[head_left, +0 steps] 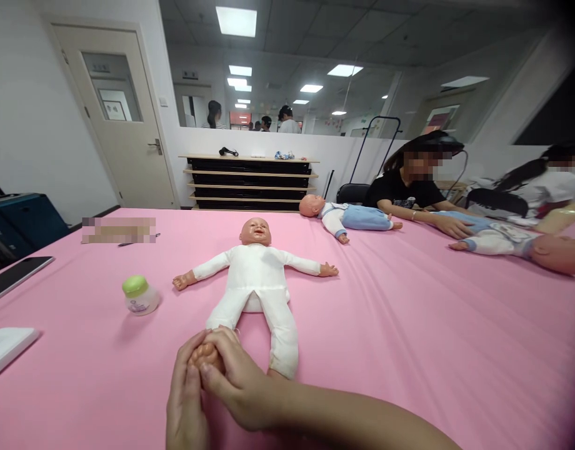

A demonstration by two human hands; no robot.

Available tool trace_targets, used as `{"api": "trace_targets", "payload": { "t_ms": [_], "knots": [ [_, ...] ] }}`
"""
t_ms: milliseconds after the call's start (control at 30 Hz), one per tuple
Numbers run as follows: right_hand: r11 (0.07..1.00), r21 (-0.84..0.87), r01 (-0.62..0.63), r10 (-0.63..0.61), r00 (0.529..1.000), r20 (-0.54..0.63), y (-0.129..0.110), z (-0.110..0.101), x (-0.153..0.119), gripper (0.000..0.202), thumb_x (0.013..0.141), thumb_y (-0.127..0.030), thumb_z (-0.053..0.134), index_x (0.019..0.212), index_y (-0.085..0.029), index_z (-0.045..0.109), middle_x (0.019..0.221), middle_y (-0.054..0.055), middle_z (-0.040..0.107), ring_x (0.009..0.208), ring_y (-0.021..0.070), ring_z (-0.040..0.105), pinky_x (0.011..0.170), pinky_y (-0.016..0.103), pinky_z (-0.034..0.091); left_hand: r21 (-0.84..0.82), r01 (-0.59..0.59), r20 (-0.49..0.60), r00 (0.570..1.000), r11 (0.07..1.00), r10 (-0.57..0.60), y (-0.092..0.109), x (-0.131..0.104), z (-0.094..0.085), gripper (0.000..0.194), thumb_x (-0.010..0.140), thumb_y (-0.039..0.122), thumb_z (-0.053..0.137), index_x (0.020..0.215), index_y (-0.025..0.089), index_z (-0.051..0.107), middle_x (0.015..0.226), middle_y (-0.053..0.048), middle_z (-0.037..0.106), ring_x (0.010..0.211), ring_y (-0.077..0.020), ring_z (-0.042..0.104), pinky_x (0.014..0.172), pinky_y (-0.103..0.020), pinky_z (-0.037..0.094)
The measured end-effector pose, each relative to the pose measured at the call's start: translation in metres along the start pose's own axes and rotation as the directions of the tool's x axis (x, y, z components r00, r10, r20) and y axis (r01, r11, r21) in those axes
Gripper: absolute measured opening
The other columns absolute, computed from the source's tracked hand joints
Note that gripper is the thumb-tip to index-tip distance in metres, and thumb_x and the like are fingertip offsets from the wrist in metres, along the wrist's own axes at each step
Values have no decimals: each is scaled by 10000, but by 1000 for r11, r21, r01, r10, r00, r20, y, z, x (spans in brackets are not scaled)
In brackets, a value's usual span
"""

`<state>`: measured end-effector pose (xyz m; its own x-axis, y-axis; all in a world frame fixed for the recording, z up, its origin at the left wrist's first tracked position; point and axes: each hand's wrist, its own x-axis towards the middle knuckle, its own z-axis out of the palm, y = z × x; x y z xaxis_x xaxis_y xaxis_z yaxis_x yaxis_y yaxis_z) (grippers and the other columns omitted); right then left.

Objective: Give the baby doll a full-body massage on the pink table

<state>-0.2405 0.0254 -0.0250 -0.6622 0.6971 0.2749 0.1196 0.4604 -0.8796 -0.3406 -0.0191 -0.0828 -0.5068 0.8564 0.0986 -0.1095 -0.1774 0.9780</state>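
A baby doll (pixel 257 269) with a white cloth body lies on its back on the pink tablecloth (pixel 385 350), arms spread and feet toward me. Both my hands are wrapped round its foot (pixel 207 357) on the left side of the view. My left hand (pixel 187 394) cups the foot's outer side, fingers pointing up. From the other side my right hand (pixel 240 381) grips it, thumb across the sole. The toes show between my hands. Beside the doll's arm stands a small jar with a green lid (pixel 141 296).
At left lie a white box-like object (pixel 9 350), a phone (pixel 18 278) and a pen (pixel 138 240). On the right, a person (pixel 416 181) handles a doll in blue (pixel 512 240); another blue-clad doll (pixel 353 215) lies nearby. A shelf (pixel 250 181) stands behind the table.
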Motion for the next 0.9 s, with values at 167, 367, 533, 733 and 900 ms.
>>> {"api": "trace_targets", "payload": {
  "t_ms": [167, 367, 533, 733, 900],
  "knots": [
    [985, 158, -72, 84, 994, -66, 3, 2, 0, 321, 911, -471, 310, 868, -217, 502, 902, 55, 527, 923, 179, 483, 887, 355, 395, 85, -124, 6, 992, 989, 124, -7, -9, 2, 543, 751, 520, 592, 1226, 276, 492, 1323, -72, 475, 1220, -266, 454, 989, -347, 442],
    [1000, 25, 14, -16, 996, 88, 3, 2, 0, 214, 856, -357, 469, 1007, -208, 499, 1052, 82, 510, 1034, 200, 435, 970, 392, 334, -208, 15, -86, 996, 978, -34, -15, -6, 0, 417, 851, 524, 432, 1174, 270, 503, 1190, -70, 570, 1043, -229, 587, 798, -312, 546],
    [965, 223, -137, 157, 985, -76, 5, 7, 3, 316, 888, -486, 387, 784, -194, 448, 798, 27, 502, 799, 153, 473, 768, 313, 426, -34, -108, 22, 994, 994, 109, -10, -6, 0, 539, 745, 468, 622, 1186, 176, 520, 1205, -111, 550, 1094, -253, 544, 863, -311, 508],
    [986, 85, -144, 147, 989, -31, 2, 4, 2, 244, 915, -384, 361, 865, -183, 490, 903, 44, 505, 864, 153, 466, 843, 332, 410, 41, -70, -93, 993, 997, 74, -3, -2, 1, 441, 775, 516, 567, 1053, 175, 574, 1084, -82, 608, 999, -212, 589, 819, -284, 519],
    [994, -113, 1, 18, 986, 164, 1, -11, -3, 172, 894, -255, 418, 987, -172, 535, 961, 54, 560, 938, 157, 497, 952, 356, 375, 244, -10, -66, 997, 970, 27, 2, -23, -4, 458, 845, 486, 491, 1229, 239, 505, 1275, -42, 542, 1198, -220, 485, 958, -303, 452]
  ]
}}
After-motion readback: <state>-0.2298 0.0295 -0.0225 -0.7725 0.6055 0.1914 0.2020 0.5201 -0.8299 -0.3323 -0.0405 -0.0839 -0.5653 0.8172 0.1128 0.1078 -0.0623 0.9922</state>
